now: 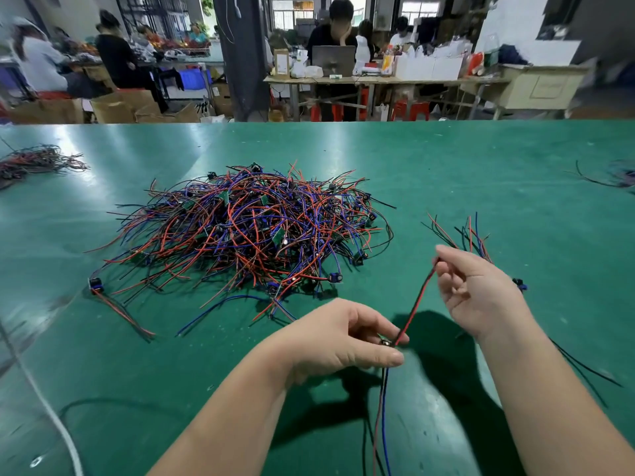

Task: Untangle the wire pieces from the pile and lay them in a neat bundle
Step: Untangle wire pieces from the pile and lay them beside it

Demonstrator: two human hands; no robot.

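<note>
A big tangled pile of red, blue and black wire pieces [254,231] with small connectors lies on the green table [446,166]. In front of it, my left hand [343,338] pinches one wire piece [417,300] at its small connector, with a blue and a dark strand hanging down below the fingers. My right hand [477,290] pinches the far end of that red and black piece, which runs taut between the two hands. Behind my right hand lies a small bundle of wire pieces [470,235], partly hidden by the hand.
A second wire heap [37,161] lies at the far left of the table, and a few wires [615,176] at the far right. A white cable [51,417] crosses the near left corner. People sit at desks beyond the table's far edge.
</note>
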